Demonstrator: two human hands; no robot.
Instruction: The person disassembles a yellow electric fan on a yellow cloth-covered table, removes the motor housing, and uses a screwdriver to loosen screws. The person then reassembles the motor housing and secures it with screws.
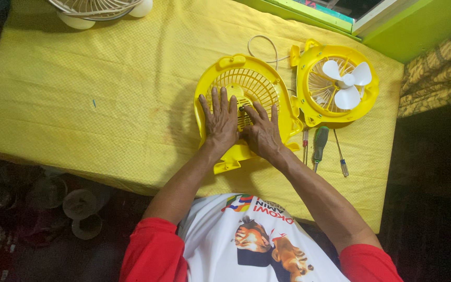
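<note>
Both hands lie flat on a yellow fan grille [246,89] in the middle of the desk [105,94]. The left hand [220,121] is spread open, palm down, fingers pointing away over the grille's ribs, gripping nothing. The right hand [261,133] rests just beside it, touching it at the thumb side, its fingers stretched toward the hub at the grille's centre; whether the fingertips pinch anything there cannot be told. The grille lies face up on the yellow cloth that covers the desk.

Just right of the grille, touching its edge, lies the other fan half [337,83], yellow with a white blade [348,83]. A pale cord [267,47] loops behind the two halves. Near the right wrist lie three screwdrivers: a red one [305,145], a green-handled one [319,146] and a thin one [340,154]. At the desk's far left edge sits a pale wire fan guard [92,8].
</note>
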